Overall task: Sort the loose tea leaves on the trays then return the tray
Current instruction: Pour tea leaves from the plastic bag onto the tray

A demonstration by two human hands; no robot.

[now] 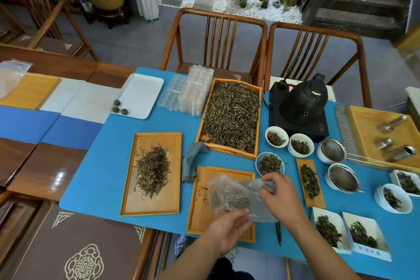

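Note:
A clear plastic bag (229, 195) with tea leaves inside hangs over a small wooden tray (200, 211) near the table's front edge. My left hand (229, 227) grips the bag's lower edge; my right hand (279, 191) pinches its upper right end. A few loose leaves lie on that tray's left side. To the left, a second wooden tray (172, 191) carries a pile of tea leaves (153, 170). Behind them a deep wooden tray (229, 149) is full of tea leaves (231, 116).
Blue mat (102, 177) covers the table. White tray (138, 93) with three tea balls, clear plastic moulds (193, 93), black kettle on its base (300, 107), several white bowls and dishes of tea at right, two strainers (343, 177), a grey cloth (191, 161), two chairs behind.

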